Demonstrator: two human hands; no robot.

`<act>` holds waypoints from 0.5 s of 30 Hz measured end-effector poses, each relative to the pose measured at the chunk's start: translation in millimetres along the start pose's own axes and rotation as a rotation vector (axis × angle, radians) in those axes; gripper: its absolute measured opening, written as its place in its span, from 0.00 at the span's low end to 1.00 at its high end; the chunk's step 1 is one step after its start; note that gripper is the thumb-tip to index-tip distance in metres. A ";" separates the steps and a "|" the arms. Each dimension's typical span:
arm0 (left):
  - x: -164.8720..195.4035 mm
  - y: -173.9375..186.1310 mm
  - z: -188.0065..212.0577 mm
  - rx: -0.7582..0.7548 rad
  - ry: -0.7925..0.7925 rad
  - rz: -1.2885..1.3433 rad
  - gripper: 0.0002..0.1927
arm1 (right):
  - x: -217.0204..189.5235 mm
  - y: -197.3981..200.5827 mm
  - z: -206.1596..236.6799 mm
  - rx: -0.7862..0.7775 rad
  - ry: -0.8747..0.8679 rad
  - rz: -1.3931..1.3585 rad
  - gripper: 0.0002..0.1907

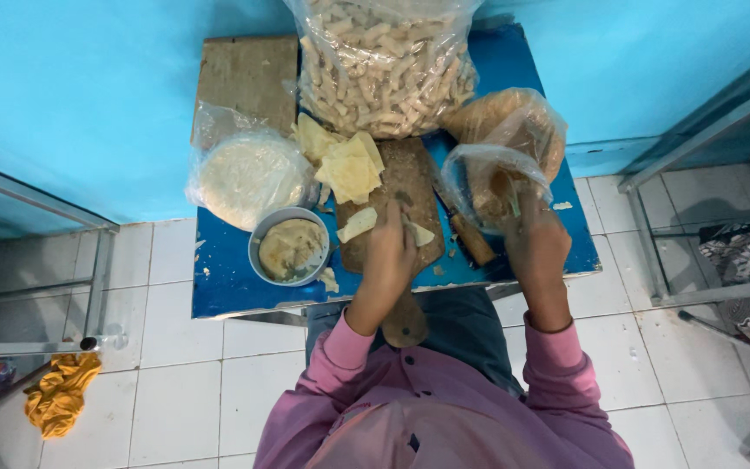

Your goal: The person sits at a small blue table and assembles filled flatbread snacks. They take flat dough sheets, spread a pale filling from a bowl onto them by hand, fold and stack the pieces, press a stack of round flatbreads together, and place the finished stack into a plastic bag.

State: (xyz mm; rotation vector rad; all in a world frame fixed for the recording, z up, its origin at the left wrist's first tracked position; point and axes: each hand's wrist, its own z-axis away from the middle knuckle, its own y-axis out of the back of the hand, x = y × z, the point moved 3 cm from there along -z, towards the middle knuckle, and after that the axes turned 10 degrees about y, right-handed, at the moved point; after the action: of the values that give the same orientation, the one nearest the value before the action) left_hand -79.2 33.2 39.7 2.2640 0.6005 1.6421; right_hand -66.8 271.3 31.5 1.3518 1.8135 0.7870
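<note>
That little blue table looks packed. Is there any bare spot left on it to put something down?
Some. The bare wooden slab at the far left corner is free. A blue strip of table runs along the near left edge, below the round metal bowl. The middle and right are crowded: cutting board, both hands, left hand, right hand, and plastic bags.

There is only one view, from a camera on the person's head. It looks almost straight down, from a little above the pink sleeves. The small blue table [219, 278] fills the upper middle of the picture, quite near, with white floor tiles [175, 408] and a blue wall [80, 95] around it.
</note>
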 end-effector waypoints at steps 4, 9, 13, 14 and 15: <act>6.0 -8.2 -8.9 -0.019 -0.020 0.096 0.11 | 4.3 2.7 -0.2 0.205 -0.020 -0.151 0.24; 5.9 -14.9 -9.8 -0.043 0.137 0.225 0.11 | 10.8 -3.1 -5.2 0.340 0.003 -0.285 0.16; -3.7 -1.0 -2.6 0.019 0.057 0.129 0.12 | 17.2 -7.7 -9.2 0.393 0.116 -0.148 0.13; -6.0 3.7 0.5 0.040 0.016 0.097 0.12 | 19.5 -10.1 -10.0 0.366 0.134 -0.168 0.13; -9.2 7.0 5.1 0.031 0.028 0.054 0.14 | 21.6 -12.3 -9.8 0.337 0.151 -0.188 0.14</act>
State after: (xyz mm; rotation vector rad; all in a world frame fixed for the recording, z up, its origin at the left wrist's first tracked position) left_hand -75.6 22.7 33.7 2.3020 0.5806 1.7033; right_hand -85.3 288.5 22.7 1.3290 2.2316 0.5101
